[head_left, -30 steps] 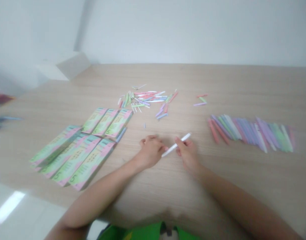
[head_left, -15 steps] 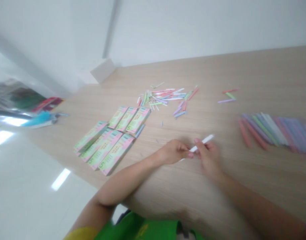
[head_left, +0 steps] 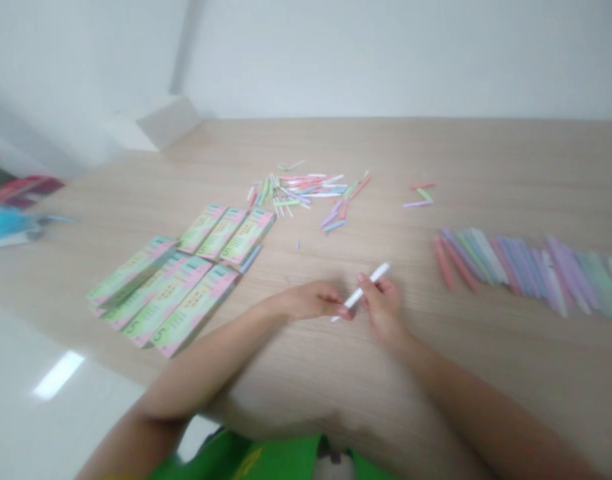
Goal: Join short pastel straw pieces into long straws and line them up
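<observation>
A slim white pen (head_left: 355,297) is held slantwise in front of me, its upper end pointing away to the right. My left hand (head_left: 311,301) pinches the lower part between thumb and fingers, and a thin white tip sticks out below. Higher up the barrel, my right hand (head_left: 385,308) is closed around it with the thumb on top. Blur hides the finer details of the pen. To the right of my hands lies a long row of pastel pens (head_left: 521,263) in red, purple, green, blue and white.
Several green-and-pink boxes (head_left: 193,307) lie in two rows on the left of the wooden table (head_left: 296,387). Loose coloured pen parts (head_left: 311,187) are scattered behind my hands, with a few more pieces (head_left: 425,195) farther right. A white box (head_left: 169,123) stands at the back left.
My view has turned, so everything sits farther left and more of the pen row shows. Both hands keep hold of the white pen; the left fingers are now nearer its lower end.
</observation>
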`<action>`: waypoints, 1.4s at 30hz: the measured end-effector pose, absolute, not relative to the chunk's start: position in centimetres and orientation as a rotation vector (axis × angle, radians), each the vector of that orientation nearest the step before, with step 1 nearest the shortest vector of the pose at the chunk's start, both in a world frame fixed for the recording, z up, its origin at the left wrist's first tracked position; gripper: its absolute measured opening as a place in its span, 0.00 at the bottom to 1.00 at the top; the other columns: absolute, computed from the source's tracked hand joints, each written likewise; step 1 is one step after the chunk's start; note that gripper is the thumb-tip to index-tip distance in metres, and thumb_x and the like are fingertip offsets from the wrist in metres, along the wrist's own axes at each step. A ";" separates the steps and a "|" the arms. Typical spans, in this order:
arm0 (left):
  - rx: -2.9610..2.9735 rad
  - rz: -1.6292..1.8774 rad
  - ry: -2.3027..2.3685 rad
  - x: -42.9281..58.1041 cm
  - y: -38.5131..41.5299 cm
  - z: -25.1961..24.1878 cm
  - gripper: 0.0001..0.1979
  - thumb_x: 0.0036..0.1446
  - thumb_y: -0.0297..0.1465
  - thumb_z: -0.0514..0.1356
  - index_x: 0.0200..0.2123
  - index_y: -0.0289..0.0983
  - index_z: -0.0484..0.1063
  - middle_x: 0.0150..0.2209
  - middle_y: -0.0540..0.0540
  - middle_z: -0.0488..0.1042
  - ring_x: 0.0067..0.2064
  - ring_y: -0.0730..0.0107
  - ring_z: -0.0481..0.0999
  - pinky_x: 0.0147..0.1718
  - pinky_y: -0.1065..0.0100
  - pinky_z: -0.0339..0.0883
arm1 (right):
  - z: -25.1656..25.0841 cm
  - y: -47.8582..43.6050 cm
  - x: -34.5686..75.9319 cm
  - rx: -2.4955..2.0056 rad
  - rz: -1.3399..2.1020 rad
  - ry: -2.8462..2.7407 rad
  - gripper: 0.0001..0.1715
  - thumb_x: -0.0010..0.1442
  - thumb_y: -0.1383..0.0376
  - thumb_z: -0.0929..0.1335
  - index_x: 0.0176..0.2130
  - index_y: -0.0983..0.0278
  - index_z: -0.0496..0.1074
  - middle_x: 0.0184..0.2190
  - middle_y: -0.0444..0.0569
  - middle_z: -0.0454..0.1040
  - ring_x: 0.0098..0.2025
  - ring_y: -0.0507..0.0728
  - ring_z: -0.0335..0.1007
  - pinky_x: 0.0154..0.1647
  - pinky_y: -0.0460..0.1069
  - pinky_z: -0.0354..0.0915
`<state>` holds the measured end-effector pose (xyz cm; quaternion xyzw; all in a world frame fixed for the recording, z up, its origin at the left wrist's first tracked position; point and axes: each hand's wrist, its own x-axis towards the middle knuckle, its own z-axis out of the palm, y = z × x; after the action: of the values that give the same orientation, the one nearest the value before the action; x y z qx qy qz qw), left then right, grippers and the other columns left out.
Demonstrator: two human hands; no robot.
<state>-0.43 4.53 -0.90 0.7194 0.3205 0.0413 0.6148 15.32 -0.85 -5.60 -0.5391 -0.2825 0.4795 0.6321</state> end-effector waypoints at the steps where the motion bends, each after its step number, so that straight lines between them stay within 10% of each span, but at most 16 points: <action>1: 1.641 0.067 0.763 -0.3 4.4 -1.2 0.19 0.50 0.45 0.63 0.31 0.33 0.77 0.23 0.51 0.71 0.28 0.74 0.67 0.30 0.73 0.59 | -5.6 -0.8 15.4 -1.237 1.100 -0.636 0.26 0.44 0.50 0.75 0.21 0.62 0.59 0.12 0.35 0.55 0.15 0.45 0.49 0.14 0.43 0.46; 7: 1.496 0.148 0.961 0.9 3.3 -2.0 0.28 0.36 0.47 0.70 0.36 0.32 0.77 0.30 0.46 0.76 0.33 0.67 0.72 0.35 0.69 0.63 | -5.6 -0.5 15.8 -1.206 1.115 -0.646 0.26 0.47 0.51 0.74 0.20 0.61 0.57 0.13 0.35 0.56 0.15 0.45 0.48 0.15 0.44 0.46; 14: 1.338 0.058 0.605 -0.6 4.9 -1.0 0.25 0.54 0.51 0.58 0.39 0.34 0.78 0.41 0.43 0.79 0.48 0.63 0.73 0.54 0.63 0.58 | -5.8 -0.5 15.8 -1.168 1.150 -0.686 0.27 0.47 0.51 0.74 0.20 0.61 0.57 0.12 0.35 0.55 0.15 0.45 0.47 0.15 0.44 0.45; 25: 1.590 0.156 1.183 0.4 3.7 -1.9 0.20 0.38 0.45 0.69 0.29 0.34 0.80 0.21 0.50 0.73 0.27 0.71 0.69 0.30 0.69 0.59 | -5.9 -0.2 15.8 -1.207 1.166 -0.640 0.26 0.47 0.51 0.74 0.21 0.62 0.59 0.13 0.35 0.54 0.16 0.45 0.46 0.16 0.44 0.44; 31: 2.017 0.523 1.479 2.2 2.5 -2.5 0.12 0.51 0.41 0.62 0.26 0.40 0.78 0.27 0.49 0.77 0.36 0.62 0.74 0.52 0.52 0.50 | -5.4 -0.3 15.0 -1.204 1.065 -0.663 0.23 0.52 0.48 0.70 0.25 0.61 0.59 0.16 0.35 0.54 0.18 0.46 0.46 0.18 0.44 0.47; 36: 2.304 0.850 1.412 3.4 1.5 -4.2 0.18 0.55 0.43 0.58 0.46 0.41 0.72 0.42 0.43 0.79 0.49 0.54 0.72 0.58 0.47 0.36 | -2.6 -0.4 18.1 -1.422 0.720 -0.822 0.24 0.59 0.45 0.62 0.27 0.61 0.64 0.18 0.38 0.60 0.19 0.48 0.55 0.20 0.44 0.54; 42: 2.419 0.811 1.254 3.5 1.0 -5.4 0.19 0.59 0.39 0.52 0.52 0.38 0.65 0.50 0.39 0.74 0.53 0.54 0.69 0.54 0.49 0.45 | 5.1 -3.4 31.2 -1.708 0.414 -1.015 0.24 0.50 0.45 0.69 0.24 0.63 0.70 0.18 0.41 0.63 0.22 0.50 0.57 0.22 0.45 0.52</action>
<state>3.51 0.97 -5.36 0.8414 0.4363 0.2819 0.1489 31.23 -3.43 5.07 -0.7147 -0.4250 0.1734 0.5278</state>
